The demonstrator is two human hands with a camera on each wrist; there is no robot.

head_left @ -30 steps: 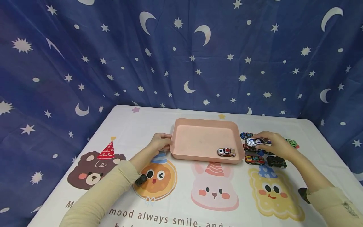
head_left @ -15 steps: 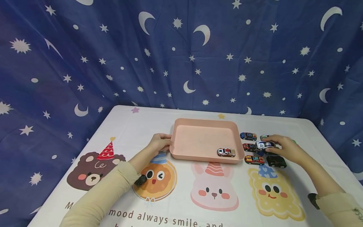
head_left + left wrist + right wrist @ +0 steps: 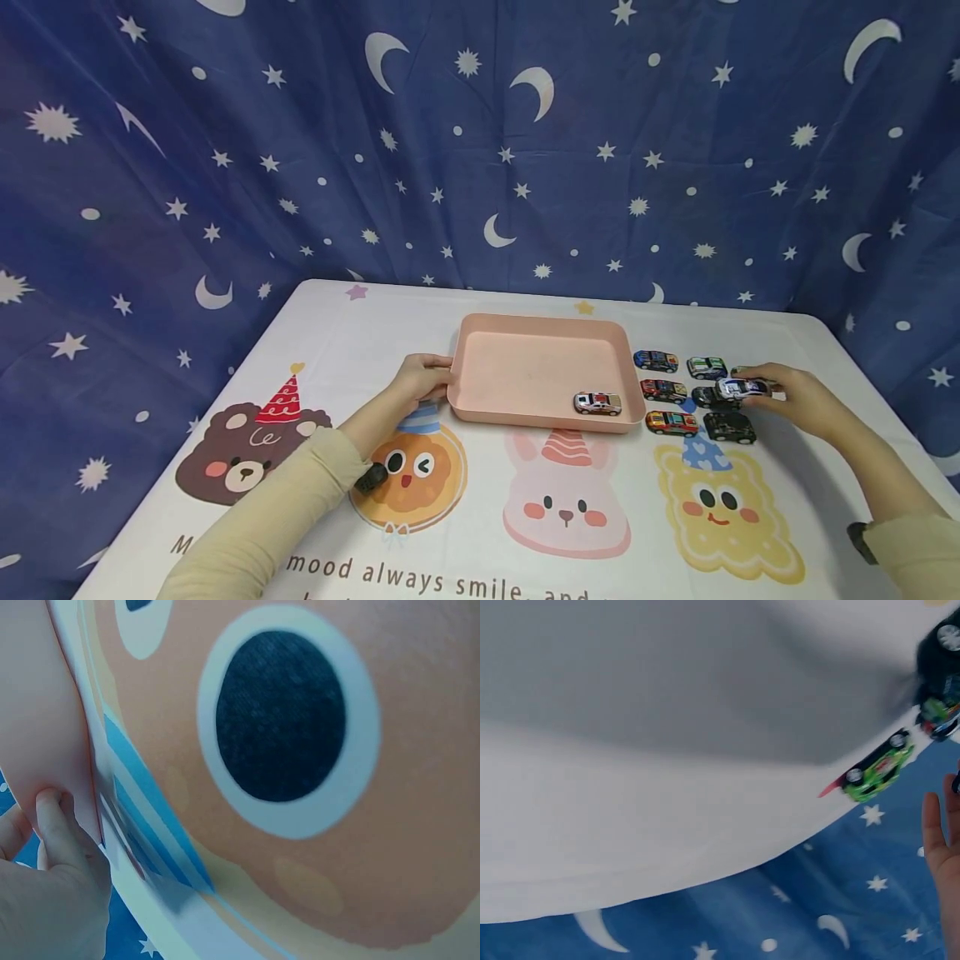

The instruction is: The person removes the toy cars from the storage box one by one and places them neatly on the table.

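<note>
My left hand [image 3: 422, 377] grips the left rim of a shallow pink tray [image 3: 525, 371]. In the left wrist view the thumb bends over the tray wall [image 3: 52, 727], with fingers behind it. A silver toy car [image 3: 597, 403] sits in the tray's front right corner. Right of the tray, my right hand [image 3: 801, 400] pinches a white and blue toy car [image 3: 741, 389] above a dark toy car [image 3: 703, 397], partly covering it. In the right wrist view only part of that hand [image 3: 946, 855] shows at the edge, near a green toy car [image 3: 877, 766].
Beside the tray stand a blue car [image 3: 656, 361], a green and white car [image 3: 707, 367], a red car [image 3: 663, 390], a red and yellow car [image 3: 672, 423] and a black car [image 3: 730, 427]. A starry blue curtain [image 3: 480, 167] hangs behind the table.
My right hand has carried the white and blue car rightward, away from the tray and across the group of cars. The left hand and tray have stayed put.
</note>
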